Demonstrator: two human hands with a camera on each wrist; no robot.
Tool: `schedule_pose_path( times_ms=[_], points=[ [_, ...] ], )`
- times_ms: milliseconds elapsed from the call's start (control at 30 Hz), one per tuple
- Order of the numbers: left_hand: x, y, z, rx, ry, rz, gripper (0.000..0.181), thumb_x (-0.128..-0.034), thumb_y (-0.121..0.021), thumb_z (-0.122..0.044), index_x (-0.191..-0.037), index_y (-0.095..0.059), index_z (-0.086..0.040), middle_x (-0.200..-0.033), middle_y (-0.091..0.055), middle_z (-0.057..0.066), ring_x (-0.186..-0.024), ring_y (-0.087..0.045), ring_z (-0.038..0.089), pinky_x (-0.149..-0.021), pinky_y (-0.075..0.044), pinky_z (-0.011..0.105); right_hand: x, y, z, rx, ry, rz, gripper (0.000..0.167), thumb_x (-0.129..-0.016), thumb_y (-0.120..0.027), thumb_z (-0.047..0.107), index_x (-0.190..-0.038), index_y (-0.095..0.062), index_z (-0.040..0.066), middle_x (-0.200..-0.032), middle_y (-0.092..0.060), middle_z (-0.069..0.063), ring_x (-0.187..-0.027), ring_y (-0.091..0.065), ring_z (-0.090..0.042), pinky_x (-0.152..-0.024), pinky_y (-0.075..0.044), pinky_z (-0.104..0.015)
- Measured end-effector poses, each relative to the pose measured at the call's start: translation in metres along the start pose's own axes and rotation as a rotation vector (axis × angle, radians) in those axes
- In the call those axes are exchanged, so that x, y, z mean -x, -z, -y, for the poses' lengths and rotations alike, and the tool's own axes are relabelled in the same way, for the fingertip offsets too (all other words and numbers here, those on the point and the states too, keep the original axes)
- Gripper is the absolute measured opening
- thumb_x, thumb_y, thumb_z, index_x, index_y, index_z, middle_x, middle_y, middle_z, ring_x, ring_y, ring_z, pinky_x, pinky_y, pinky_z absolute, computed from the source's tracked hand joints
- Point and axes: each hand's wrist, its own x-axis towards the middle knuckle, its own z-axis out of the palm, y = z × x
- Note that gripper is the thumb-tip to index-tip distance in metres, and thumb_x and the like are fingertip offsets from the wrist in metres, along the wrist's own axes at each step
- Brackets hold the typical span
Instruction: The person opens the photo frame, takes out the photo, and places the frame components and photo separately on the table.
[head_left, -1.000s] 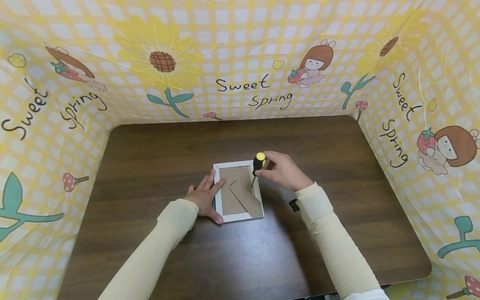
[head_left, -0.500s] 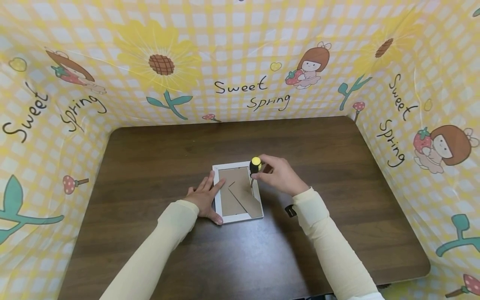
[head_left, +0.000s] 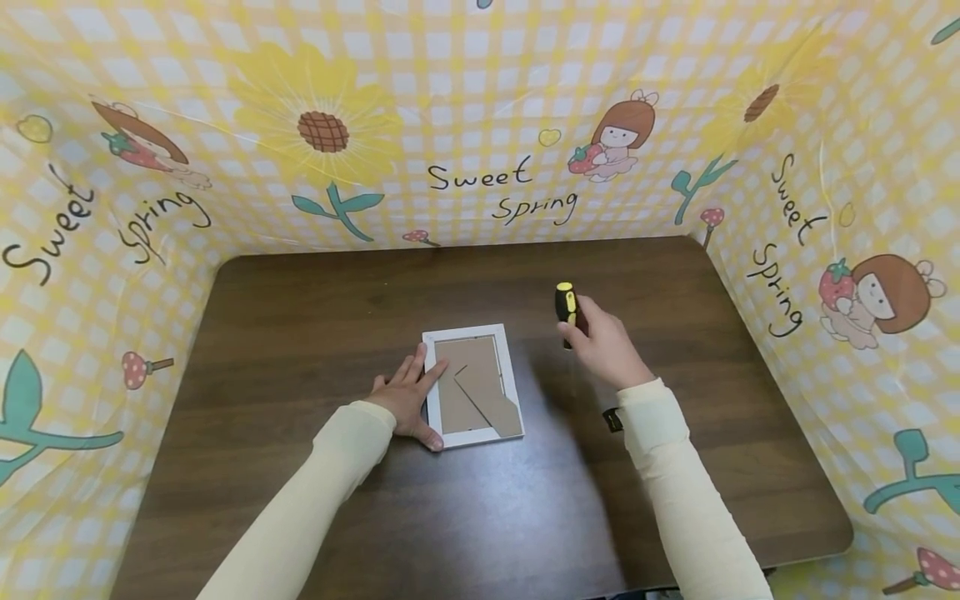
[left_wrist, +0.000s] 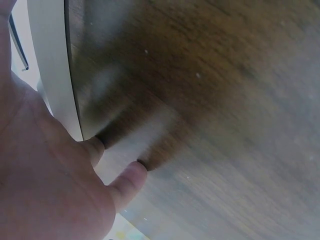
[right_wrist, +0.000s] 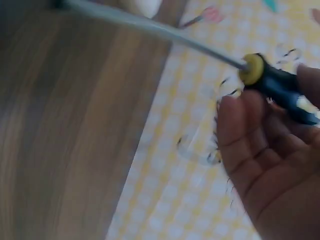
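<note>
We find the picture frame [head_left: 472, 387] back side up on the brown surface [head_left: 315, 325], just below the middle of the head view. The left hand [head_left: 407, 402] rests along its left border, spread wide, without a grip. Right of centre, we note the right hand [head_left: 609, 346] pinching a black-and-yellow screwdriver [head_left: 565, 304], apart from the frame. Checked yellow cloth [head_left: 465, 100] fills the upper part.

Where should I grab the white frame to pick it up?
Probably pinch the white frame by the far half of its right border, coming from the right: it lies flat, the left hand rests on its left border, and that right stretch is bare.
</note>
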Motion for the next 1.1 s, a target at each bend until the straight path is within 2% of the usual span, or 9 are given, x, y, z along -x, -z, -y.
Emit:
schedule_pose_path(
  times_ms=[100,167,300,433,567,733,933,1100],
  points=[
    [0.0,0.0,0.001,0.002,0.002,-0.001,0.144,-0.055,-0.089,-0.067,-0.164,-0.005,-0.026,-0.164,0.022,0.016,-0.152,0.001,0.037,-0.108,-0.018,0.07,0.0,0.003,-0.024,0.218,-0.031,0.039,0.049,-0.102,-0.062,0.019,-0.142,-0.044,-0.002,-0.106,-0.067,-0.022,-0.09,-0.066,-0.036,-0.079,-0.05,-0.052],
    [0.0,0.0,0.001,0.001,0.004,0.001,0.144,-0.0552,-0.089,-0.067,-0.164,-0.005,-0.026,-0.164,0.022,0.016,-0.153,0.001,0.037,-0.108,-0.019,0.069,0.0,0.005,-0.043,0.328,-0.064,0.062,0.053,-0.101,-0.064,0.017,-0.143,-0.043,-0.007,-0.108,-0.067,-0.027,-0.092,-0.066,-0.041,-0.079,-0.05,-0.055],
    [0.001,0.001,0.001,0.002,0.001,-0.004,0.143,-0.0558,-0.089,-0.066,-0.164,-0.006,-0.025,-0.165,0.021,0.017,-0.152,0.0,0.038,-0.108,-0.019,0.069,0.002,0.011,-0.08,0.435,-0.176,0.112,0.055,-0.097,-0.067,0.017,-0.138,-0.043,-0.011,-0.105,-0.066,-0.032,-0.091,-0.066,-0.046,-0.077,-0.05,-0.057],
    [0.001,0.002,0.001,0.011,0.002,0.0,0.141,-0.0568,-0.09,-0.065,-0.164,-0.007,-0.024,-0.165,0.02,0.017,-0.152,0.0,0.038,-0.108,-0.018,0.07,0.007,0.019,-0.106,0.465,-0.281,0.166,0.061,-0.096,-0.067,0.015,-0.14,-0.037,-0.015,-0.105,-0.065,-0.035,-0.092,-0.065,-0.048,-0.077,-0.05,-0.058],
    [0.0,0.001,0.0,0.01,0.006,0.005,0.141,-0.058,-0.09,-0.063,-0.164,-0.006,-0.026,-0.165,0.022,0.015,-0.153,0.001,0.036,-0.11,-0.016,0.07,0.01,0.025,-0.121,0.489,-0.33,0.171,0.058,-0.096,-0.067,0.014,-0.136,-0.037,-0.017,-0.102,-0.065,-0.035,-0.091,-0.065,-0.049,-0.076,-0.051,-0.058],
    [0.003,0.003,-0.003,0.011,0.011,0.0,0.14,-0.0585,-0.09,-0.063,-0.164,-0.006,-0.026,-0.165,0.021,0.015,-0.153,0.001,0.036,-0.11,-0.017,0.07,0.007,0.033,-0.129,0.512,-0.339,0.112,0.046,-0.098,-0.063,0.013,-0.129,-0.041,-0.013,-0.097,-0.065,-0.034,-0.084,-0.065,-0.05,-0.07,-0.051,-0.059],
    [0.005,0.004,-0.005,0.012,0.012,-0.005,0.14,-0.0582,-0.09,-0.062,-0.164,-0.006,-0.026,-0.165,0.02,0.015,-0.153,0.0,0.036,-0.11,-0.017,0.069,0.006,0.036,-0.137,0.5,-0.333,0.046,0.041,-0.099,-0.06,0.013,-0.128,-0.044,-0.01,-0.095,-0.066,-0.033,-0.082,-0.065,-0.049,-0.067,-0.051,-0.058],
    [0.003,0.001,-0.003,0.016,0.004,-0.022,0.142,-0.0557,-0.091,-0.063,-0.164,-0.007,-0.026,-0.165,0.02,0.015,-0.153,0.0,0.037,-0.109,-0.017,0.071,0.005,0.036,-0.142,0.489,-0.327,0.026,0.039,-0.1,-0.058,0.014,-0.127,-0.044,-0.011,-0.092,-0.065,-0.032,-0.082,-0.064,-0.049,-0.067,-0.05,-0.058]
  ],
)
